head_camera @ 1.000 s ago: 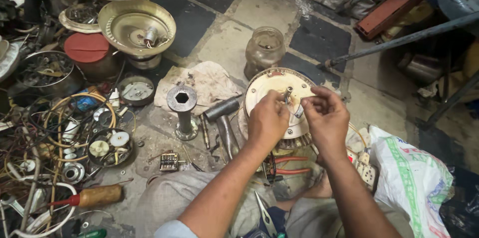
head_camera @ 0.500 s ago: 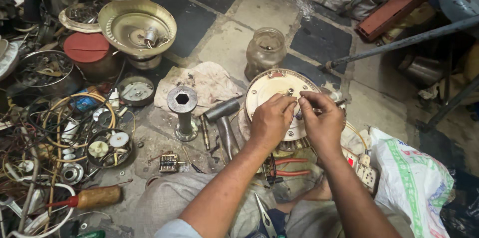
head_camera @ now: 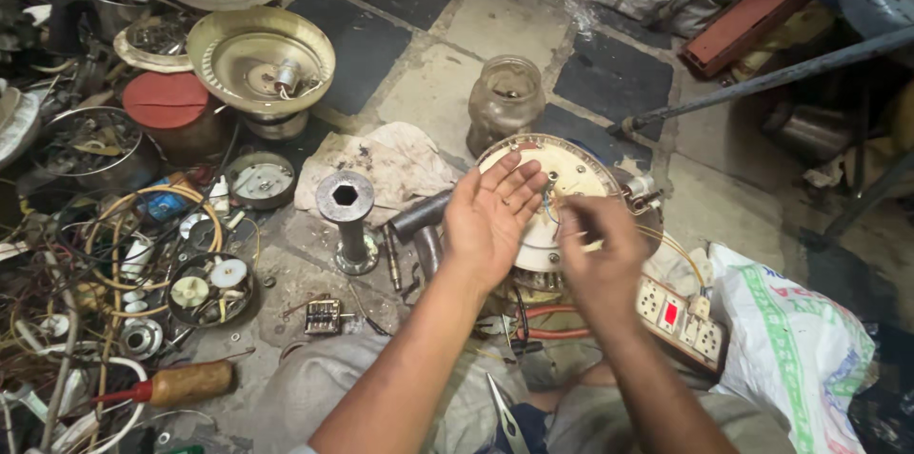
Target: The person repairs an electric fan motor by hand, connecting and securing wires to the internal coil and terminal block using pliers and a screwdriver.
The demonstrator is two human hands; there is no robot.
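- Motor disc (head_camera: 562, 189), round and cream-coloured, is sitting on the floor just in front of the person's knees, beside a glass jar (head_camera: 506, 102) and a dirty rag (head_camera: 381, 167).
- Left hand (head_camera: 490, 216) is lying flat against the disc's left half, fingers spread straight and gripping nothing.
- Right hand (head_camera: 602, 249) is hovering over the disc's right edge, fingers curled loosely; it is blurred, so whether it is pinching the thin wires (head_camera: 550, 195) at the centre cannot be told.
- Both forearms are reaching forward from the bottom edge, nearly parallel.
- Disc's lower half is hiding behind the two hands; red-handled pliers (head_camera: 552, 328) are showing only partly beneath the wrists.
- Compared with half a second ago, the left hand is opening out from its pinch at the centre shaft, and the right hand is drawing back toward the power strip (head_camera: 678, 317).
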